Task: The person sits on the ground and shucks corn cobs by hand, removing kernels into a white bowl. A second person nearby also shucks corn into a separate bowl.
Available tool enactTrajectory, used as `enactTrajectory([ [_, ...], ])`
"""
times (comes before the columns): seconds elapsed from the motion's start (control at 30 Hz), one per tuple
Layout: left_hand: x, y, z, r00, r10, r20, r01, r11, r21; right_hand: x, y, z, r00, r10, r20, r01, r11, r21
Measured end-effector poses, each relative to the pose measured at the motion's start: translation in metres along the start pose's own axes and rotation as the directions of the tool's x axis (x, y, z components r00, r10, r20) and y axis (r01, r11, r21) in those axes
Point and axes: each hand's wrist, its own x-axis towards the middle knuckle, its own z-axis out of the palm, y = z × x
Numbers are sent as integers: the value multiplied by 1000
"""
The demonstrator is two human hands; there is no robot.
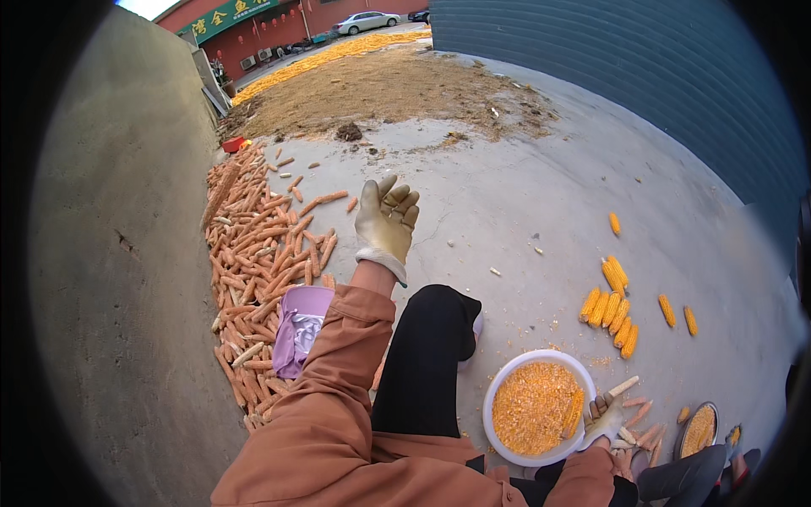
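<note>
My left hand, in a knit glove with a coated palm, is raised in front of me with nothing in it. Its fingers are apart and slightly bent. Low on the right, my gloved right hand is at the rim of a white plastic basin. Loose yellow corn kernels fill much of the basin, and an ear of corn lies on them beside that hand. A pale bare cob meets its fingertips; whether they grip it is unclear.
Bare corncobs are heaped along the concrete wall, with a purple cap on them. Several corn ears lie right of centre. Another person's leg and a kernel-filled metal bowl are at lower right.
</note>
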Motion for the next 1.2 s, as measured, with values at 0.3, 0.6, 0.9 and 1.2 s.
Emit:
enactTrajectory([
  [0.3, -70, -161, 52, 750, -661, 12, 457, 531, 714, -5, 23, -2, 1000, -28, 4, 28, 965, -263],
  [0.6, -107, -258, 60, 320, -926, 202, -131, 168, 977, 43, 91, -24, 958, -137, -250, -135, 556, -820],
  [0.9, -123, -272, 72, 161, -949, 270, -348, 202, 916, 76, 135, -6, 909, -338, -242, -106, 374, -921],
  [1.2, -127, -274, 67, 63, -966, 249, -487, 188, 853, 115, 150, -4, 925, 7, -381, -378, 135, -916],
])
